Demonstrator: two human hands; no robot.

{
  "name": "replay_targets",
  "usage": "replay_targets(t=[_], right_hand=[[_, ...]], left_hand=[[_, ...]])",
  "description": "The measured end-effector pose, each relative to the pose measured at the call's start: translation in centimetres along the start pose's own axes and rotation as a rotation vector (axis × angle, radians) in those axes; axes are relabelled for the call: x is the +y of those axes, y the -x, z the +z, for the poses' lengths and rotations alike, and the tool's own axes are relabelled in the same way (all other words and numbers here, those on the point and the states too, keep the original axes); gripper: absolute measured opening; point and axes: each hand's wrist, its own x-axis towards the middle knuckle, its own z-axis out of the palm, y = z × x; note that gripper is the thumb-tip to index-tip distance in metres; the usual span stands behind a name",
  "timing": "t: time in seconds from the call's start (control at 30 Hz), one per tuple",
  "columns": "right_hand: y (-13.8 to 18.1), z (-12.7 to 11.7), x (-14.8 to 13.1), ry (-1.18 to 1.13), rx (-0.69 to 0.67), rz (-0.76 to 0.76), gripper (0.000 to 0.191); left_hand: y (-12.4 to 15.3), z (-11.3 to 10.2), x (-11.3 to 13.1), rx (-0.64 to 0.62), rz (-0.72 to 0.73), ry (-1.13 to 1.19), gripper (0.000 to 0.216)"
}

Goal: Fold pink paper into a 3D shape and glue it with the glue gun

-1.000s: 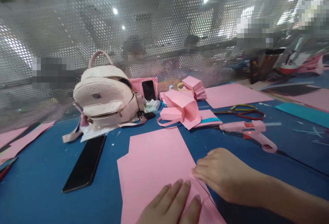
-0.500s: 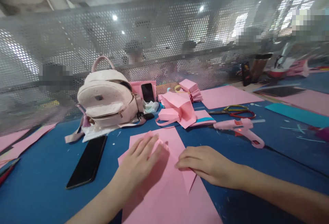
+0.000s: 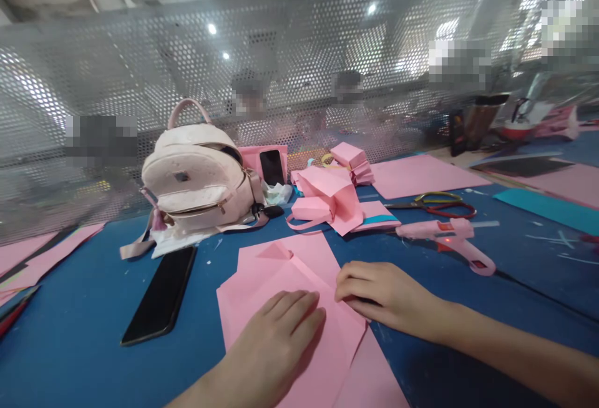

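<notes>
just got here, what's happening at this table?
A person is folding a pink paper sheet on a blue table. The left hand lies flat on a folded-over flap, and the right hand presses its fingers at the flap's right edge. A black phone lies to the left, a pink glue gun and scissors to the right, and a pale backpack and folded pink paper pieces sit behind.

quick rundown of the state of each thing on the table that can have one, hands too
pink paper sheet: flat on the blue table, one flap folded over, small corner turned up
left hand: open, palm pressing the fold
right hand: fingers curled, pinning the sheet's edge
backpack: upright, top zip open
black phone: lying flat, screen dark
glue gun: on its side, red light showing
scissors: lying flat; cannot tell whether closed
</notes>
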Motion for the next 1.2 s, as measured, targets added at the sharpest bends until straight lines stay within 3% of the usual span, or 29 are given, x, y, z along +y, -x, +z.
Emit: replay_targets(t=[0.4,0.9,1.1,1.2], right_hand=[[0.1,0.6,0.5,-0.162,0.058,0.149,0.012],[-0.2,0.9,1.2,-0.126,-0.01,0.121,0.017],[-0.7,1.0,1.1,-0.091,-0.065,0.179,0.033],[-1.1,1.0,0.8,-0.072,-0.094,0.21,0.026]], left_hand=[[0.4,0.7,-0.4,0.01,-0.001,0.076,0.044],[0.2,1.5,-1.2,0.106,0.054,0.09,0.039],[0.2,0.9,-1.8,0.118,0.003,0.306,0.038],[0.4,-0.1,-2.0,0.086,-0.139,0.537,0.04]])
